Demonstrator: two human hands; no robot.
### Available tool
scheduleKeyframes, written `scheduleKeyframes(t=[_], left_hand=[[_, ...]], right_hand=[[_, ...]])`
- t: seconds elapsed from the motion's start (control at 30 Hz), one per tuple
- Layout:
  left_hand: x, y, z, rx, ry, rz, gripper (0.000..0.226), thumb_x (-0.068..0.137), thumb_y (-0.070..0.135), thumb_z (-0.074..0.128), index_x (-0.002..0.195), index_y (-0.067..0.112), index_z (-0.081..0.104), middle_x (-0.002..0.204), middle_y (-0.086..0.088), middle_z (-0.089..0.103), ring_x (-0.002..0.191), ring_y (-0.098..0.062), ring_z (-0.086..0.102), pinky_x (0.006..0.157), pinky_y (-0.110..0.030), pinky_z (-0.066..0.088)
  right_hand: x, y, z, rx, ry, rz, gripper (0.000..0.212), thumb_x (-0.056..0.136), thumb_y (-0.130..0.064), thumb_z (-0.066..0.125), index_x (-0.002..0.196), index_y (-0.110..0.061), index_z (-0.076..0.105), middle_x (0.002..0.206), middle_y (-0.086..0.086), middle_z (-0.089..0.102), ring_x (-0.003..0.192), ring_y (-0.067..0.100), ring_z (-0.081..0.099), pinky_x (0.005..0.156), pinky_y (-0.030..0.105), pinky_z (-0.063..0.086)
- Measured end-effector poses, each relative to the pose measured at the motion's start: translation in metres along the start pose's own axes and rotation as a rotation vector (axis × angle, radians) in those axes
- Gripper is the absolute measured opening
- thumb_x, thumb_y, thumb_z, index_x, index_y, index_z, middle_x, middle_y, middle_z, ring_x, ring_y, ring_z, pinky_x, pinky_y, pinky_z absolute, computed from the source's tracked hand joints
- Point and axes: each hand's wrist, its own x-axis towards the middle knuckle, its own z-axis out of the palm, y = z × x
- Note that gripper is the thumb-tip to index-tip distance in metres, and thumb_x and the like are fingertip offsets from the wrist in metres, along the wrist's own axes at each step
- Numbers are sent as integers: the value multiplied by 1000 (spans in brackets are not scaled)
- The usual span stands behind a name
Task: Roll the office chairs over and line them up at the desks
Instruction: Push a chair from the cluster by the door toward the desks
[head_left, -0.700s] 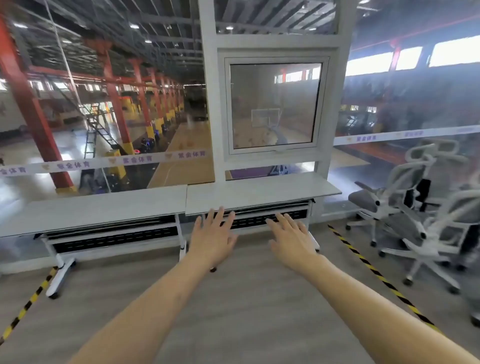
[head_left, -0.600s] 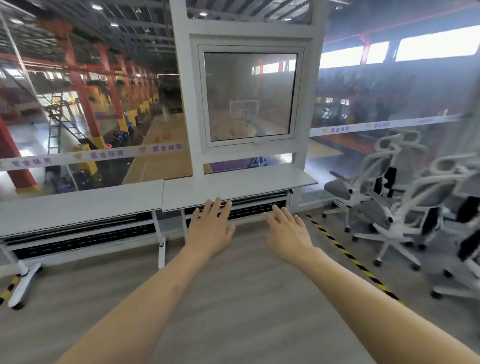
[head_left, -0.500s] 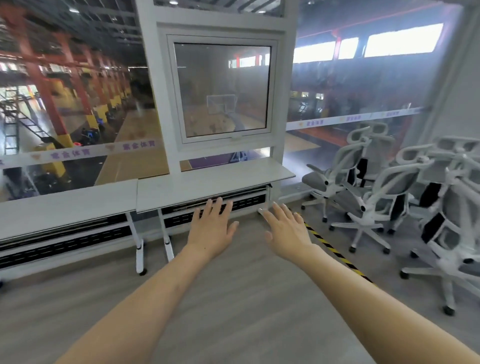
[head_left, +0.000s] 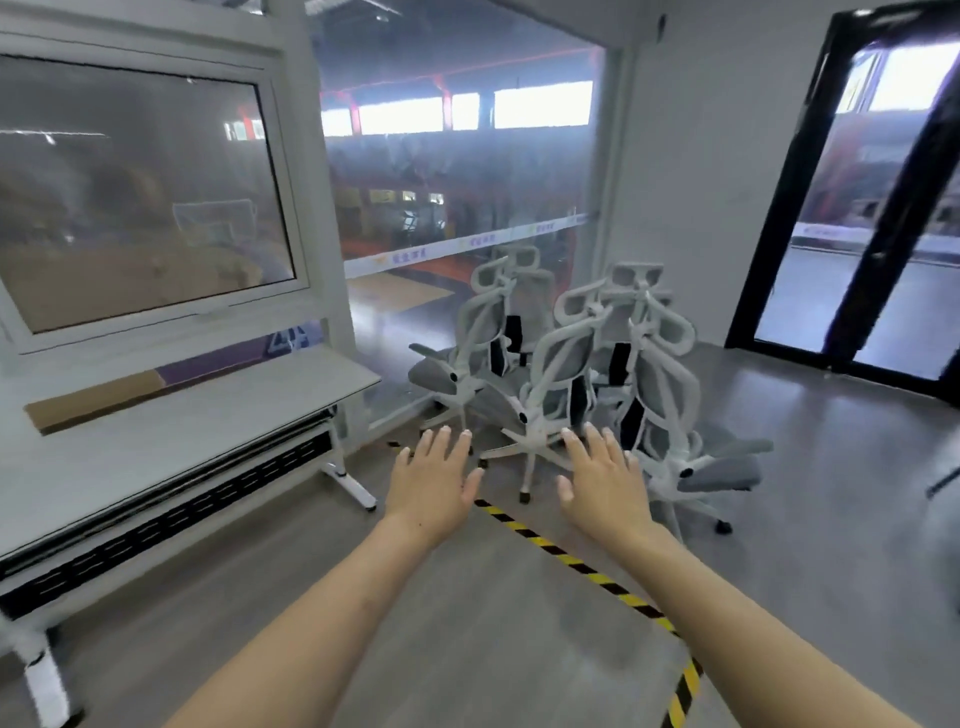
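We hold both hands out ahead of us, palms down and fingers spread: the left hand (head_left: 434, 480) and the right hand (head_left: 605, 480) are flat open and grip nothing. The step in hand is the approach to the chairs; no chair is yet touched.

The white-framed office chairs with grey mesh backs and grey seats (head_left: 566, 364) stand bunched together just beyond our fingertips, in the corner by the glass wall. At least four are visible; the exact count cannot be told, as their frames overlap. The nearest mesh-backed chair (head_left: 558, 382) stands directly past the gap between our hands, its back turned towards us and its white star base (head_left: 524, 449) on castors.

The long white-topped bench with black slotted panel (head_left: 171, 415) lies to the left of the left hand, with no chair at it. A yellow-and-black striped tape line (head_left: 571, 561) crosses the floor beneath our wrists.

In our judgement, the next move calls for a further reach forward, a two-handed hold on the top of the nearest chair back, and a pull clear of the cluster. Interlocked bases and armrests may snag.
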Motion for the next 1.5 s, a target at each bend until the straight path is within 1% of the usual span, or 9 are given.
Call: scheduleKeyframes(t=[0.13, 0.27, 0.6, 0.77, 0.87, 1.0, 1.23, 1.4, 1.5], left_hand=[[80, 47, 27, -32, -30, 101, 65, 109, 56, 24, 166, 28, 13, 173, -4, 17, 160, -26, 13, 125, -49, 22], [159, 73, 46, -58, -16, 171, 64, 109, 56, 27, 166, 28, 19, 172, -4, 22, 159, -25, 17, 125, -48, 23], [403, 89, 123, -89, -72, 326, 66, 107, 58, 27, 165, 27, 20, 171, -6, 25, 158, -26, 18, 124, -48, 24], [544, 110, 148, -104, -108, 421, 67, 107, 59, 26, 165, 26, 20, 170, -4, 26, 158, -26, 19, 123, -48, 26], [600, 129, 172, -120, -174, 470, 67, 107, 59, 27, 165, 26, 19, 171, -3, 24, 159, -25, 18, 124, -47, 24], [674, 154, 204, -110, -195, 543, 68, 107, 60, 25, 166, 28, 18, 171, -3, 24, 159, -23, 17, 123, -47, 26], [804, 198, 259, -100, -292, 589, 69, 107, 59, 24, 166, 25, 15, 173, -3, 18, 160, -22, 8, 125, -49, 24], [892, 233, 293, -56, -309, 632, 68, 107, 59, 25, 165, 25, 17, 171, -5, 23, 158, -24, 17, 123, -49, 27], [935, 248, 310, -21, -345, 710, 67, 108, 56, 28, 165, 23, 18, 172, -7, 20, 159, -26, 13, 125, -49, 24]], right_hand=[[48, 65, 9, -7, -7, 95, 66, 102, -41, 50, 160, -27, 22, 169, 7, 19, 156, 30, 12, 121, 53, 24], [105, 104, 25, -13, -3, 132, 65, 103, -40, 50, 161, -25, 25, 168, 9, 21, 156, 31, 13, 120, 50, 25], [306, 171, 91, -63, -44, 259, 63, 100, -41, 49, 157, -24, 29, 163, 8, 30, 153, 29, 18, 118, 50, 30], [410, 205, 104, -46, -37, 373, 60, 102, -38, 49, 157, -26, 30, 164, 6, 28, 154, 27, 17, 119, 47, 27], [455, 233, 118, -38, -59, 438, 59, 100, -41, 49, 155, -29, 32, 163, 6, 30, 153, 27, 19, 118, 48, 31], [511, 275, 139, -34, -84, 496, 60, 103, -40, 46, 159, -26, 27, 167, 8, 22, 156, 29, 14, 119, 48, 27], [611, 358, 184, -33, -125, 560, 61, 104, -41, 43, 160, -25, 23, 167, 10, 20, 156, 30, 14, 120, 48, 26], [679, 407, 217, -22, -166, 585, 63, 103, -42, 44, 160, -25, 23, 168, 10, 18, 157, 30, 10, 122, 48, 23], [709, 427, 238, -19, -173, 626, 63, 102, -41, 44, 160, -26, 22, 170, 8, 14, 157, 29, 9, 123, 48, 21]])
